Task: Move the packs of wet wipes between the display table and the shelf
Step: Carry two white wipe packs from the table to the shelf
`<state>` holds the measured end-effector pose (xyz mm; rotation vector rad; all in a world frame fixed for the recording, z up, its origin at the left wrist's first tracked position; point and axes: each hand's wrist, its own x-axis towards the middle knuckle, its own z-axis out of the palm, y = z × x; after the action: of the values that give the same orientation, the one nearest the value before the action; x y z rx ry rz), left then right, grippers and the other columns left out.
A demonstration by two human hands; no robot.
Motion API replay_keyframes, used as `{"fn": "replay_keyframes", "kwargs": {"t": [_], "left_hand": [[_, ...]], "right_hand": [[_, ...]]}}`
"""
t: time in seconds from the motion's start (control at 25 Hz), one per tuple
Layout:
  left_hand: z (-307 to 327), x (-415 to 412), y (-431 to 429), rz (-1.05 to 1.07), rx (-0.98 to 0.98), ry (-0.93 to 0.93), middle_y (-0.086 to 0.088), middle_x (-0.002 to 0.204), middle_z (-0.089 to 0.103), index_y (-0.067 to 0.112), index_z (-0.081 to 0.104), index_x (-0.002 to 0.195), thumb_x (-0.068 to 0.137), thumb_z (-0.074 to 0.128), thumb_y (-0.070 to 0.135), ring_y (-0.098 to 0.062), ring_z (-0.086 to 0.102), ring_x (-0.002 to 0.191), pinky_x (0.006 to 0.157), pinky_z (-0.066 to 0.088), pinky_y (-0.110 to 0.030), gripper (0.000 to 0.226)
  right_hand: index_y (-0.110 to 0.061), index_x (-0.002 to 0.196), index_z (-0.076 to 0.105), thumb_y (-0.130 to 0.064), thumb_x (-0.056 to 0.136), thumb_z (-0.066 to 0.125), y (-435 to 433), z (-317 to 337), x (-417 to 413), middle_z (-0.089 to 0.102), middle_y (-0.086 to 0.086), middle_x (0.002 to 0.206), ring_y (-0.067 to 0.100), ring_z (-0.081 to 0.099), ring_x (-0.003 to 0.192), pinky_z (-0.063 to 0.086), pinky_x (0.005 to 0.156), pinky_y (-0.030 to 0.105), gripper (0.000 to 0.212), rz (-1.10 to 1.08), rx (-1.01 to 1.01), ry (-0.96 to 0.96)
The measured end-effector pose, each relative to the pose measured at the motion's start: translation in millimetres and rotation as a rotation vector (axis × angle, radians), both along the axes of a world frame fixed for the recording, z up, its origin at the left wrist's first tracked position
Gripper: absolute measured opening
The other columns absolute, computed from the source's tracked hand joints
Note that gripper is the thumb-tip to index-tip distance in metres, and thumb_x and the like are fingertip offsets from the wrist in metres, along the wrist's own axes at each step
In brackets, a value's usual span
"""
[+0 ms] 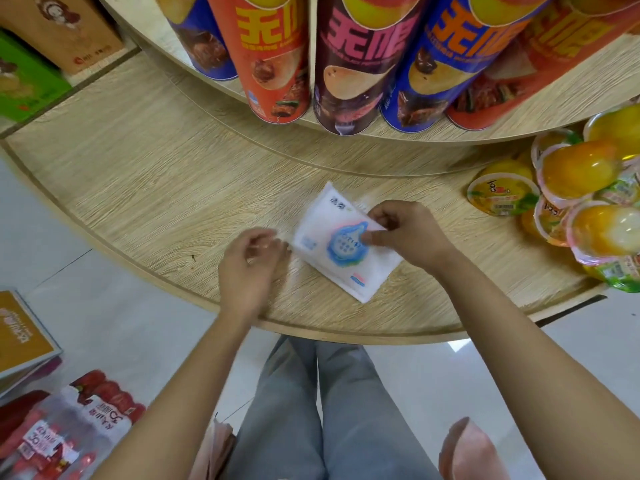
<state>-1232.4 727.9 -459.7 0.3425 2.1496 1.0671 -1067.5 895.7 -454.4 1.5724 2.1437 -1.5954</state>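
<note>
Left hand [251, 261]: fingers loosely curled, holding nothing, just beside the pack's left edge.
Wipes: white blue-printed soft pack of wet wipes [332, 247], flat on the pale wood-grain round display table [156, 188], near its front rim.
Right hand [405, 233]: thumb on top, fingers curled over the right edge, pinching it.
Advice: support the free edge with the left hand so the limp pack lifts level, clear of the yellow jelly cups [575, 202].

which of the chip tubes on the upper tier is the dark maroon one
The middle chip tube, third of five from the left. The orange tube stands on its left, a blue tube on its right.
</note>
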Motion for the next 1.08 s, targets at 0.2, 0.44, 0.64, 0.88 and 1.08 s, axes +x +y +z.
{"fn": "replay_keyframes", "kwargs": {"t": [0.2, 0.44, 0.64, 0.88, 1.08], "left_hand": [[-15.0, -14.3, 35.5, -0.282, -0.106, -0.145, 0.009, 0.108, 0.063, 0.025, 0.062, 0.116, 0.075, 0.074, 0.039, -0.007, 0.061, 0.097, 0.084, 0.049, -0.022, 0.045], [-17.2, -11.0, 33.5, -0.461, -0.115, -0.13, 0.014, 0.093, 0.068, 0.026, 0.062, 0.117, 0.08, 0.065, 0.007, 0.0, 0.063, 0.082, 0.067, 0.046, -0.01, 0.042], [-17.1, -1.3, 40.6, -0.587, -0.178, 0.153, 0.01, 0.101, 0.069, 0.03, 0.058, 0.123, 0.085, 0.065, 0.02, -0.01, 0.064, 0.087, 0.074, 0.048, -0.027, 0.04], [-19.8, 22.3, 73.6, -0.386, -0.1, 0.074, 0.01, 0.086, 0.064, 0.022, 0.065, 0.115, 0.081, 0.072, 0.026, 0.003, 0.057, 0.07, 0.064, 0.043, -0.006, 0.035], [-25.6, 39.5, 95.1, -0.312, -0.072, 0.055, 0.009, 0.082, 0.062, 0.018, 0.064, 0.112, 0.08, 0.073, 0.027, -0.007, 0.062, 0.076, 0.07, 0.049, -0.02, 0.035]], "right_hand": [[-0.013, 0.094, 0.07, -0.017, 0.069, 0.077, -15.0, -17.0, -13.6, 0.068, 0.006, 0.096, 0.023, 0.059, 0.091, 0.041, 0.073, 0.027, 0.027, 0.141, 0.289, -0.152], [-0.01, 0.105, 0.059, -0.035, 0.08, 0.07, -90.2, -10.2, 32.7, 0.062, 0.003, 0.096, 0.023, 0.059, 0.093, 0.042, 0.078, 0.029, 0.038, -0.734, -0.017, -0.236], [-0.008, 0.089, 0.064, -0.025, 0.084, 0.067, -108.4, -25.7, 19.4, 0.063, 0.003, 0.077, 0.017, 0.057, 0.072, 0.042, 0.067, 0.027, 0.018, -0.814, -0.077, -0.134], [-0.007, 0.104, 0.067, -0.006, 0.082, 0.066, -32.5, -28.9, 35.3, 0.07, 0.005, 0.095, 0.016, 0.065, 0.085, 0.051, 0.071, 0.026, 0.023, -0.837, 0.051, 0.035], [-0.007, 0.105, 0.065, -0.002, 0.08, 0.064, 4.6, -32.3, 43.4, 0.07, 0.006, 0.097, 0.015, 0.065, 0.085, 0.052, 0.071, 0.023, 0.026, -0.806, 0.051, 0.063]]}}
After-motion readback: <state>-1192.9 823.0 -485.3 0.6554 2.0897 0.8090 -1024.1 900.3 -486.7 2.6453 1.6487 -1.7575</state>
